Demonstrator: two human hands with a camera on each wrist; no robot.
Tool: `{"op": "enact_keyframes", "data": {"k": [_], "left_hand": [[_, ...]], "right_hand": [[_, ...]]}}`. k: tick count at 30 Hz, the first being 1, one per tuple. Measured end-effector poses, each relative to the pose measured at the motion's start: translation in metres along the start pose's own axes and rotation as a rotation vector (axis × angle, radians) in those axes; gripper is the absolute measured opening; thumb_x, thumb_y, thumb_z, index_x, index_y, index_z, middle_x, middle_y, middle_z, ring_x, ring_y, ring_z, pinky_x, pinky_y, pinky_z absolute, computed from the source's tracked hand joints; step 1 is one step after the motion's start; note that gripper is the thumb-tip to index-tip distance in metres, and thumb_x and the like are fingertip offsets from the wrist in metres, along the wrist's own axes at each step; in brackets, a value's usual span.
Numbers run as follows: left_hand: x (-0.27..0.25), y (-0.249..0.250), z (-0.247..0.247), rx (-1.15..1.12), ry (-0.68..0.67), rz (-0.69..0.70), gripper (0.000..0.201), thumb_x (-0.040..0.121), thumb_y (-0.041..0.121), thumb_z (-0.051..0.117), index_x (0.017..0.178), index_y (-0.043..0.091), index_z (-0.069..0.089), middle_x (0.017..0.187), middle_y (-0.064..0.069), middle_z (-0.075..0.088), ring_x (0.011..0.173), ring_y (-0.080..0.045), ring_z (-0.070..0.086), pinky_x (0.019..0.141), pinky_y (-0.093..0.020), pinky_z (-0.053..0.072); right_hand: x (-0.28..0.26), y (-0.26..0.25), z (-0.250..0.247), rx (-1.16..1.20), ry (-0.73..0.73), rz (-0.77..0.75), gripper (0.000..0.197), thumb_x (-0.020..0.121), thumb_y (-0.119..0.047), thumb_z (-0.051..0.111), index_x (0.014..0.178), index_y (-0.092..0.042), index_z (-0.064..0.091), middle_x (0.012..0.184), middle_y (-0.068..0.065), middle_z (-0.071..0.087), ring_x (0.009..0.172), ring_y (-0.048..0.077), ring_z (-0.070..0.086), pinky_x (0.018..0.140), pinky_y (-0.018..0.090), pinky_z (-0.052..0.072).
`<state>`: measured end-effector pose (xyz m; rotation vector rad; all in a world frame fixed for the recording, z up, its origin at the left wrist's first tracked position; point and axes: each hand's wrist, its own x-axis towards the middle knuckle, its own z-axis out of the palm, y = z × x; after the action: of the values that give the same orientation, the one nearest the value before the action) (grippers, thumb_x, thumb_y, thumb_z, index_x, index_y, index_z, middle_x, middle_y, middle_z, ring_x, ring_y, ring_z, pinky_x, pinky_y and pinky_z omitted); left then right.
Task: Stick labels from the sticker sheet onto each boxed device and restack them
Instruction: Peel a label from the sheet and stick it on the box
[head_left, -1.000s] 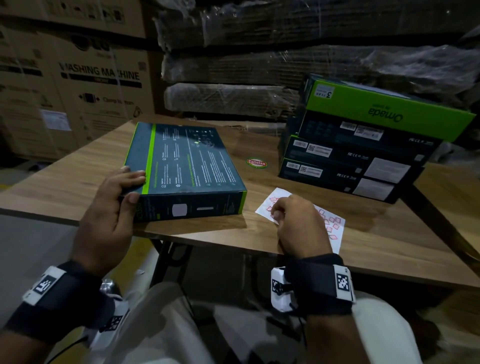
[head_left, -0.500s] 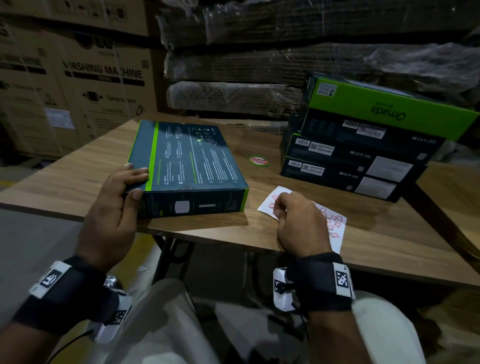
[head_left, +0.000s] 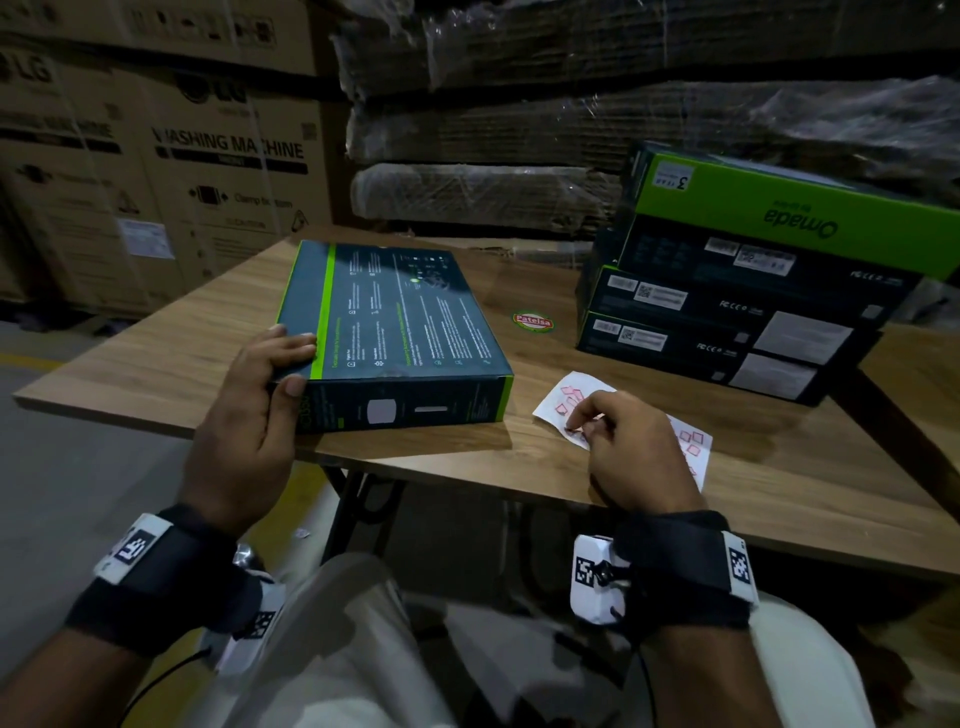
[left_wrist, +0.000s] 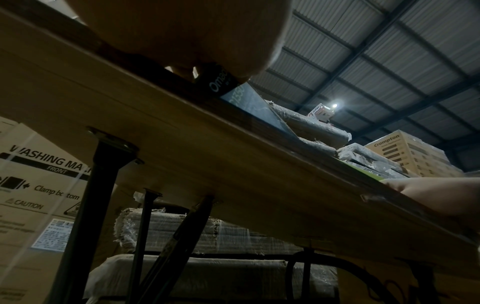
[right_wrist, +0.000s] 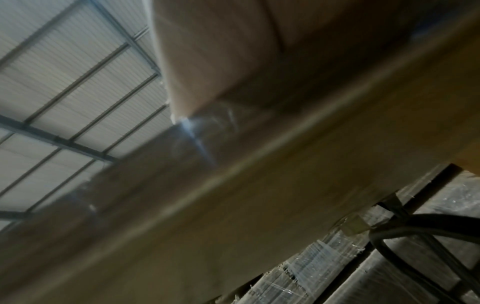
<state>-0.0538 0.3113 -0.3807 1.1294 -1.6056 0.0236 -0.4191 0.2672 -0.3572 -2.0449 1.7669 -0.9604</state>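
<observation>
A dark boxed device (head_left: 395, 322) with a green stripe lies flat on the wooden table (head_left: 156, 353). My left hand (head_left: 291, 364) grips its near left corner, fingers on top and thumb on the front side; the left wrist view shows that corner (left_wrist: 226, 82) under my palm. A white sticker sheet (head_left: 566, 400) with small red labels lies to the right of the box. My right hand (head_left: 584, 423) rests on it, with curled fingertips pinching at one red label. The right wrist view is blurred.
A stack of three dark boxes (head_left: 727, 322) stands at the back right, with a green-sided box (head_left: 779, 218) on top. A round red and green sticker (head_left: 532, 321) is on the table between box and stack. Large wrapped cartons (head_left: 208, 156) rise behind the table.
My right hand's fingertips have shifted slightly right along the sheet, uncovering labels at its far left corner. The left hand and the box have stayed put.
</observation>
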Motion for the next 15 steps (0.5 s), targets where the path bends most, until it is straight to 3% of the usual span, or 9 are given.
{"op": "enact_keyframes", "data": {"k": [5,11,15], "left_hand": [[0.0003,0.0011,-0.0011,0.004,-0.007,-0.002,0.029,0.111,0.021,0.043,0.135,0.016,0.057,0.146,-0.002,0.06,0.156,-0.019,0.04,0.129,-0.034,0.031],[0.001,0.0053,-0.0016,0.012,-0.007,0.006,0.027,0.111,0.022,0.043,0.135,0.031,0.054,0.142,0.003,0.06,0.155,-0.016,0.041,0.128,-0.028,0.03],[0.0004,0.0042,-0.0032,0.01,-0.021,-0.011,0.028,0.111,0.022,0.043,0.136,0.023,0.056,0.147,0.001,0.059,0.156,-0.015,0.04,0.128,-0.029,0.031]], "right_hand": [[0.0025,-0.0039,0.0007,-0.048,0.003,-0.019,0.013,0.094,-0.021,0.074,0.085,-0.029,0.069,0.1,-0.008,0.066,0.092,0.014,0.061,0.08,0.032,0.044],[0.0035,-0.0062,0.0051,-0.139,0.008,0.0,0.006,0.1,-0.029,0.067,0.095,-0.027,0.07,0.106,-0.004,0.063,0.097,0.019,0.06,0.08,0.036,0.046],[0.0052,-0.0061,0.0085,-0.188,0.015,-0.003,0.007,0.104,-0.027,0.06,0.102,-0.025,0.066,0.106,0.001,0.062,0.095,0.024,0.058,0.076,0.038,0.041]]}}
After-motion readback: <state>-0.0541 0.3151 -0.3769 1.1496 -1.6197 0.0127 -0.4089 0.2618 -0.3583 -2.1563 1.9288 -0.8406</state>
